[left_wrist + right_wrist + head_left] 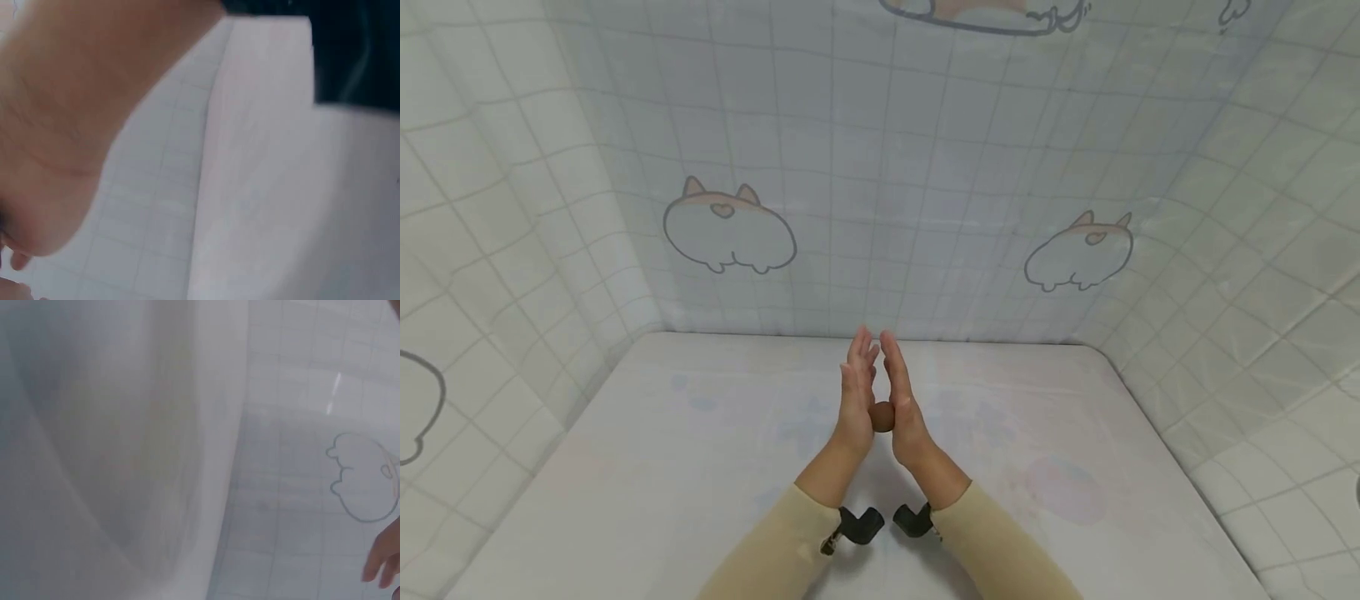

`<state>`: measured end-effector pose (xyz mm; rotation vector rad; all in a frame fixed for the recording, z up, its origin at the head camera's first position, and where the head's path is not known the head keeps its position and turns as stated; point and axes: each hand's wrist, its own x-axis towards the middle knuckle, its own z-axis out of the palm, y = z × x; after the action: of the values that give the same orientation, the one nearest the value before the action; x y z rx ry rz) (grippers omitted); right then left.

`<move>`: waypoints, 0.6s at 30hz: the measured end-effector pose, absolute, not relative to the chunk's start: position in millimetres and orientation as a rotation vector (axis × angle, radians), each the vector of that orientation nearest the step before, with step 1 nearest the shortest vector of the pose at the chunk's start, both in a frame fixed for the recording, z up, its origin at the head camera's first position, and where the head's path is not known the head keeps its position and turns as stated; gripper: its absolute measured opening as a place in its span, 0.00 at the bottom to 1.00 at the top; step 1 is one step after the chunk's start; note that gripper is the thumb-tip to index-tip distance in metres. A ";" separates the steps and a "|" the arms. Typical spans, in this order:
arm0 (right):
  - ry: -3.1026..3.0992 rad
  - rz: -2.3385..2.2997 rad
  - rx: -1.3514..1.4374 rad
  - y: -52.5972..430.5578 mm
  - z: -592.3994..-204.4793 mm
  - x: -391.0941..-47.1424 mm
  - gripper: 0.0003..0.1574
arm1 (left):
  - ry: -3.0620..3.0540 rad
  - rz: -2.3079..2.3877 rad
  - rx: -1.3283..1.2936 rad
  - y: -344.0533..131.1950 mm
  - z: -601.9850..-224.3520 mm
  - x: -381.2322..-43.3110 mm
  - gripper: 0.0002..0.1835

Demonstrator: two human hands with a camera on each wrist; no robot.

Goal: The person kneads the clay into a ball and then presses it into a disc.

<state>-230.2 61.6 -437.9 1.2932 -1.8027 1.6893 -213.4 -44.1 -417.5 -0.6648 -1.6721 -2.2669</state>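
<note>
A small brown ball [882,417] sits between the two palms in the head view, its kind not shown beyond its round, smooth look. My left hand [856,400] presses it from the left, fingers straight and pointing away from me. From the right, my right hand [907,412] faces it with fingers also straight, the fingertips of both hands leaning close together. In the left wrist view the heel of the left hand [47,206] fills the left side, with the ball barely showing at the edge. Only some fingers [382,556] appear at the right edge of the right wrist view.
Below the hands lies a pale table [700,467] with faint coloured patches. A gridded white curtain [895,183] with cartoon corgi drawings encloses it at the back and both sides. Black wrist mounts [861,527] protrude from the beige sleeves [775,546].
</note>
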 end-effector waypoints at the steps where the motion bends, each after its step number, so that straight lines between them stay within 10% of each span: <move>1: -1.803 1.692 1.303 60.5 -437.9 -228.6 0.56 | -1.666 -2.274 -0.647 -45.0 -417.5 -214.0 0.48; 18: -1.811 1.598 1.249 62.0 -424.6 -229.3 0.57 | -1.982 -2.277 -0.657 -45.8 -442.8 -211.5 0.46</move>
<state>-229.3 62.0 -424.6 1.2492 -1.8112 1.5983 -211.5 -45.8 -442.8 -0.6575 -1.9819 -2.2766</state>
